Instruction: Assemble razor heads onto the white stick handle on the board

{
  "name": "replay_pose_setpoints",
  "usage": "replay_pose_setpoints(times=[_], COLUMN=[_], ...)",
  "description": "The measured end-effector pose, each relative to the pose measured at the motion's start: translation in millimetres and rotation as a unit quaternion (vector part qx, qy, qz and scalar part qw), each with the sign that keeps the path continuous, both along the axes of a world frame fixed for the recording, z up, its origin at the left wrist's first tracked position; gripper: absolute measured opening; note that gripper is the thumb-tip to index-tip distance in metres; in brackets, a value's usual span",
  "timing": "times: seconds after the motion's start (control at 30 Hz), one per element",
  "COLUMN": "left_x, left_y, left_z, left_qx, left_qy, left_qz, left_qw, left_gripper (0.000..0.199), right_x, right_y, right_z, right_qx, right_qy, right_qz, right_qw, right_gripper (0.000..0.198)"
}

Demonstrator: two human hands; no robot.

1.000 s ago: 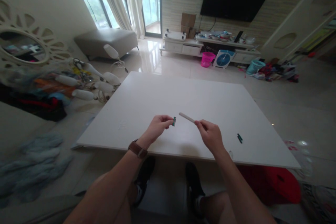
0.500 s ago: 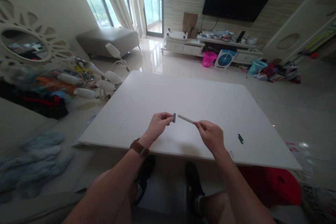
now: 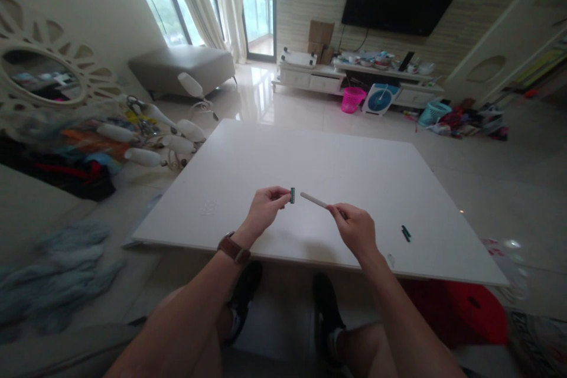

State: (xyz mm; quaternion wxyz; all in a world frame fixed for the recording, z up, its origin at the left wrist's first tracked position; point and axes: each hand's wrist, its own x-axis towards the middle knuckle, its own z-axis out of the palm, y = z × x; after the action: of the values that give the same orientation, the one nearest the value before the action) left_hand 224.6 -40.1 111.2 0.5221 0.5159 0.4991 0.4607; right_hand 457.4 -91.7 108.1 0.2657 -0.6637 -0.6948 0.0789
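My left hand (image 3: 264, 208) pinches a small green rectangular piece (image 3: 292, 195) between thumb and fingertips, held just above the white table (image 3: 248, 159). My right hand (image 3: 354, 227) grips a thin white stick-like handle (image 3: 313, 200) that points left toward the green piece, with a small gap between the two. A brown watch (image 3: 233, 249) is on my left wrist. A small dark green part (image 3: 404, 233) lies on the table to the right of my right hand.
A pile of white lamp shades and clutter (image 3: 150, 136) lies on the floor at the left. A grey bench (image 3: 181, 68), a TV stand (image 3: 354, 80), a pink basket (image 3: 351, 100) and a red object (image 3: 460, 310) under the table's right corner surround the area.
The left hand with the green piece has risen slightly and the handle tip has come a little closer to it. The view has shifted slightly.
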Motion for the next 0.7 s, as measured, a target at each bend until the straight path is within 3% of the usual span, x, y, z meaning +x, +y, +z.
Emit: replay_pose_setpoints(times=[0.23,0.4,0.53,0.63,0.7], left_x=[3,-4,-6,4,13], left_y=[0,6,7,1,-4], left_z=[-4.6,-2.1,-6.1,-11.9,-14.3], left_qx=[0.003,0.024,0.013,-0.047,-0.11], left_qy=[-0.013,-0.006,-0.023,-0.129,-0.234], left_qz=[-0.019,0.04,0.02,-0.017,-0.033], left_qw=[1.0,0.999,0.999,0.99,0.965], left_gripper=[0.022,0.02,0.017,0.018,0.018], right_x=[-7,-6,9,19,22], right_y=[-1,-1,-4,-2,1], right_z=[-2,2,-3,-20,-35], right_qx=[0.007,-0.076,-0.086,-0.114,-0.135], right_qy=[0.076,-0.029,-0.027,-0.02,-0.02], right_qz=[0.034,0.082,0.045,0.028,0.035], right_qw=[0.997,0.993,0.995,0.993,0.99], right_gripper=[0.046,0.044,0.044,0.029,0.023])
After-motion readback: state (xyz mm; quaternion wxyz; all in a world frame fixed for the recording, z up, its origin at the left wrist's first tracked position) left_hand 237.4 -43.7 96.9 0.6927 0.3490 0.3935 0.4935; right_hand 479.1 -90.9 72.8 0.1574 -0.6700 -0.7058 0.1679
